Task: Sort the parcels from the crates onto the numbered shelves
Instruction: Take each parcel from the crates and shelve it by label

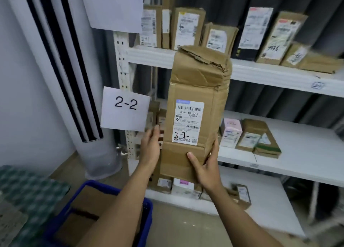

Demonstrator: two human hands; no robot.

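Note:
I hold a tall, dented brown cardboard parcel (195, 90) upright in front of the white shelves. Its white label carries a handwritten "2-2". My right hand (206, 166) grips its lower right corner, thumb across the front. My left hand (150, 148) lies flat against its lower left side, fingers extended. A paper sign reading "2-2" (125, 109) hangs on the shelf post just left of the parcel. The blue crate (147, 209) stands at lower left with more brown parcels inside.
The upper shelf (279, 77) bears a row of upright parcels. The middle shelf (305, 153) has a pink box and brown parcels at its left. More parcels sit on the bottom shelf. A white column unit (61, 64) stands left.

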